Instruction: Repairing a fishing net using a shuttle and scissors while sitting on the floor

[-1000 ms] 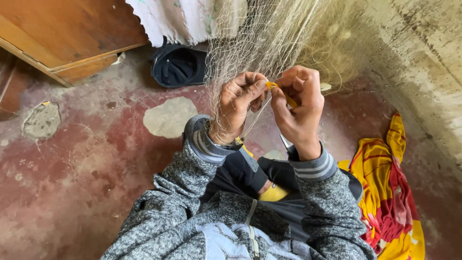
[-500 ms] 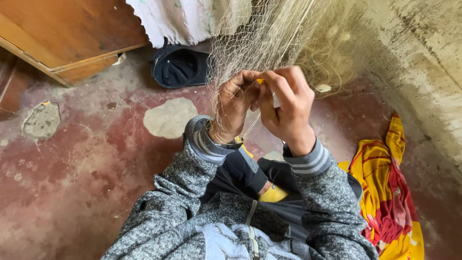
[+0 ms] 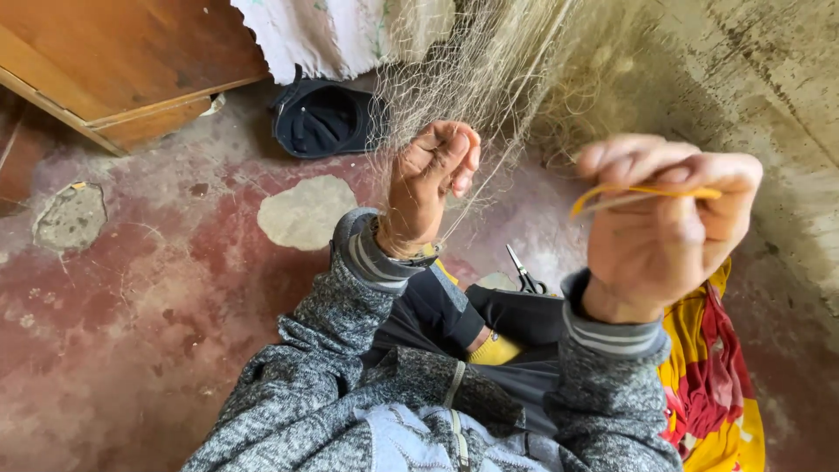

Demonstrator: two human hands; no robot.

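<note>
A worn red concrete floor (image 3: 131, 350) lies below. The right hand (image 3: 664, 227) pinches a yellow netting needle (image 3: 647, 190) between closed fingers, raised to the right. The left hand (image 3: 433, 179) grips a fold of pale fishing net (image 3: 489, 79). Scissors (image 3: 524, 273) rest near the lap.

L hand (image 3: 430, 183) on net (image 3: 489, 79), R hand (image 3: 669, 223) w/ needle (image 3: 642, 192)

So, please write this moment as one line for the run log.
left hand: pinches fishing net | right hand: holds yellow netting needle, drawn away from the net | scissors: lying by the legs
</note>
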